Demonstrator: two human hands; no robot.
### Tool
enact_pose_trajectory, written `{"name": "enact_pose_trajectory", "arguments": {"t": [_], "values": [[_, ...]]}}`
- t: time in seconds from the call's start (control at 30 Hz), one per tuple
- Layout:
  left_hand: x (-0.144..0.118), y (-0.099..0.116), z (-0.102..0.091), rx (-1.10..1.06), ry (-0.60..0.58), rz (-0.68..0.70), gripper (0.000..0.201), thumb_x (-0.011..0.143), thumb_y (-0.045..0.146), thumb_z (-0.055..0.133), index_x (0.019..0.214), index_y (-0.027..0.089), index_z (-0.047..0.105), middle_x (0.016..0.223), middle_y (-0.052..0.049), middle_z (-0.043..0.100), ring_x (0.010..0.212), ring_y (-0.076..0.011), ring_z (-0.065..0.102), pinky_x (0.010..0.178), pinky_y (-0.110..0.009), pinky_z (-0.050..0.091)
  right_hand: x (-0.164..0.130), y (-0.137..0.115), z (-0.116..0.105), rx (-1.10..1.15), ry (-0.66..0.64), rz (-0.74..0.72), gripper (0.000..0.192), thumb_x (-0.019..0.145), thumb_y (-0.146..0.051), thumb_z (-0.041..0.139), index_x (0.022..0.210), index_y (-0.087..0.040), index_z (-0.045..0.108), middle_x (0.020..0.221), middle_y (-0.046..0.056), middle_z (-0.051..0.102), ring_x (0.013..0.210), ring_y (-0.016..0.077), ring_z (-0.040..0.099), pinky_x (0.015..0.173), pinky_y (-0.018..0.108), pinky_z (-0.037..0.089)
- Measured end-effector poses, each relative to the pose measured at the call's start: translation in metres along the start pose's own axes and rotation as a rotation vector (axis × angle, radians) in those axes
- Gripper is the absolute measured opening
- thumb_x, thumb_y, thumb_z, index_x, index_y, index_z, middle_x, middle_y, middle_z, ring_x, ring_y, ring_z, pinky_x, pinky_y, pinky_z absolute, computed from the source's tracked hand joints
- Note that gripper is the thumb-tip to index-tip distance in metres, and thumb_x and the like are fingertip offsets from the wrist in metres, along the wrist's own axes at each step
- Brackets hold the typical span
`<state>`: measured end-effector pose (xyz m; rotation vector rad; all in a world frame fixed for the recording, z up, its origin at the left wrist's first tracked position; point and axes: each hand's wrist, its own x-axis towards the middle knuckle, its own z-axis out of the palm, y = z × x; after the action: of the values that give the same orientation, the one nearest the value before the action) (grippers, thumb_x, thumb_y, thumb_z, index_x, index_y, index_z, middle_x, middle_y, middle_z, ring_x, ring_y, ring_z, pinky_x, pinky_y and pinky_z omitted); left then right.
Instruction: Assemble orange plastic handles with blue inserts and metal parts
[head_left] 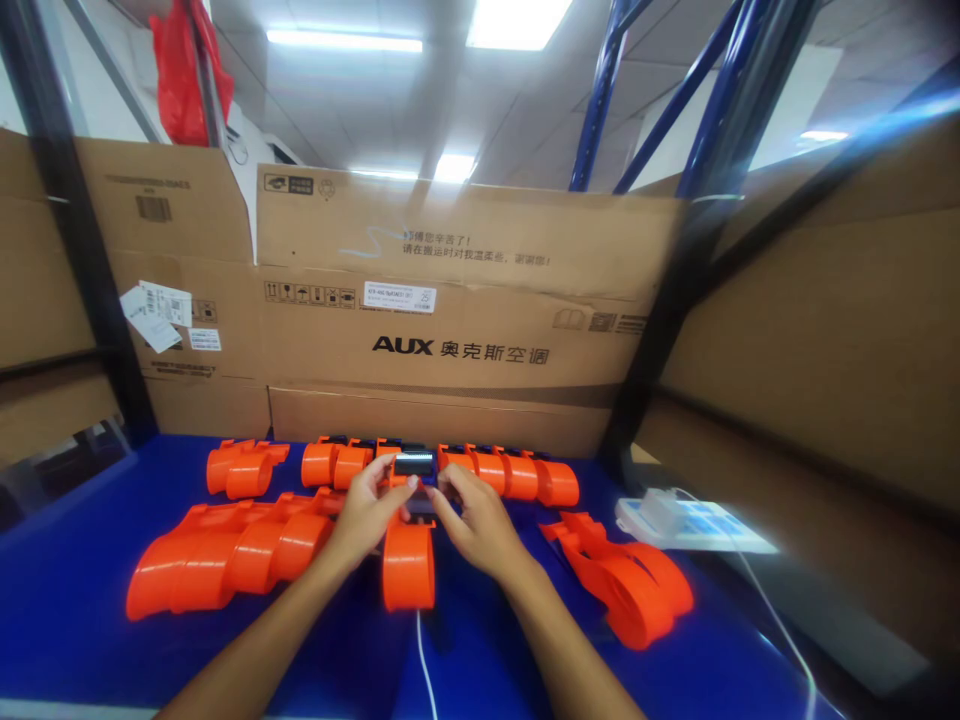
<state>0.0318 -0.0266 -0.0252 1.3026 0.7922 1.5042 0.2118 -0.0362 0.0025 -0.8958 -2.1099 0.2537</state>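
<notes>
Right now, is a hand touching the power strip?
No: left hand and right hand are mid-table; the power strip lies to the right.

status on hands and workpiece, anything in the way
Left hand, right hand at black piece, grip unclear. Orange ring just below. White cable nearer, nothing plainly blocking.

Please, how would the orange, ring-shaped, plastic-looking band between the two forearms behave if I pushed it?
The orange, ring-shaped, plastic-looking band may rock or roll, because its side is rounded; whether its upper end is fastened to something, I cannot tell. It is probably light, as it looks like a hollow loop. Its shiny surface could make it slightly slippery.
</notes>
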Motion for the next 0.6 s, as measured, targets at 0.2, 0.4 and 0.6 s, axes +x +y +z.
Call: {"name": "enact_pose_trajectory", "arguments": {"t": [0.2,0.4,0.6], "values": [[-0.002,0.007,0.002,-0.130,-0.025,-0.094,0.057,0.072,0.040,0.079,0.121,0.020,0.056,0.091,-0.004,0.070,0.054,-0.0130,0.064,0.057,-0.028,0.054,0.000,0.004,0.001,0.272,0.119,0.058,0.017,0.093,-0.038,0.053,0.085,-0.022,0.051,0.079,0.001,0.055,0.070,0.0161,0.051,0.063,0.026,0.043],[-0.008,0.011,0.008,-0.278,-0.172,-0.243,0.079,0.072,0.038,0.080,0.138,0.025,0.038,0.092,-0.007,0.073,0.068,-0.0229,0.073,0.067,-0.036,0.058,0.007,0.005,0.004,0.742,0.045,0.260,0.037,0.094,-0.045,0.049,0.126,-0.027,0.048,0.091,0.003,0.062,0.074,0.0187,0.060,0.064,0.029,0.049],[-0.013,0.014,0.009,-0.229,-0.241,-0.243,0.070,0.071,0.029,0.083,0.132,0.019,0.050,0.100,-0.011,0.074,0.086,-0.0230,0.072,0.079,-0.033,0.054,0.008,0.008,0.007,0.879,0.029,0.330,0.038,0.087,-0.046,0.063,0.119,-0.028,0.050,0.087,0.000,0.061,0.079,0.0182,0.060,0.072,0.030,0.047]]}}
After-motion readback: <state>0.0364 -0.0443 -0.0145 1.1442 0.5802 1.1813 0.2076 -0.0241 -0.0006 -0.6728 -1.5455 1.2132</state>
